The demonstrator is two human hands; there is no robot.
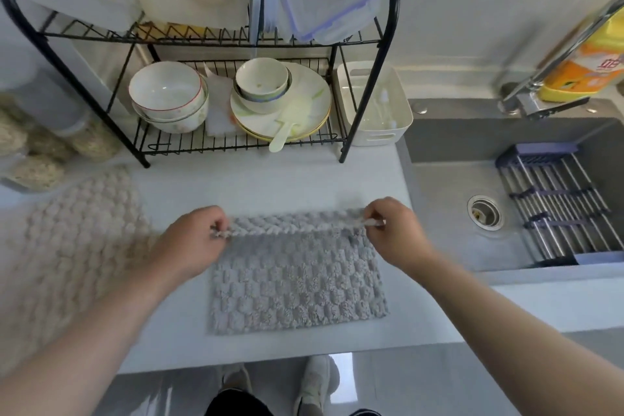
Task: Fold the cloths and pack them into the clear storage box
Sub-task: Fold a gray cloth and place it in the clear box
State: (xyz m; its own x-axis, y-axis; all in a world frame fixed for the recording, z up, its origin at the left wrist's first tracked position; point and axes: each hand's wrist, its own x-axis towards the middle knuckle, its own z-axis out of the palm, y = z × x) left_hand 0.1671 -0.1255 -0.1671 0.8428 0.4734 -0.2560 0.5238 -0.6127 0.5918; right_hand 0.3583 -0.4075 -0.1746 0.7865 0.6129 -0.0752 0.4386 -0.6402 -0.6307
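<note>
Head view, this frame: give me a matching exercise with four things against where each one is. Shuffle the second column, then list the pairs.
Things
1. grey cloth
2. beige cloth
3. white basket
4. plates

Places
a. lower shelf of the black rack
b. at the rack's right end, next to the sink
c. on the counter, far edge pinched by left hand and right hand
d. on the counter, left of both hands

Pairs: 1-c, 2-d, 3-b, 4-a
</note>
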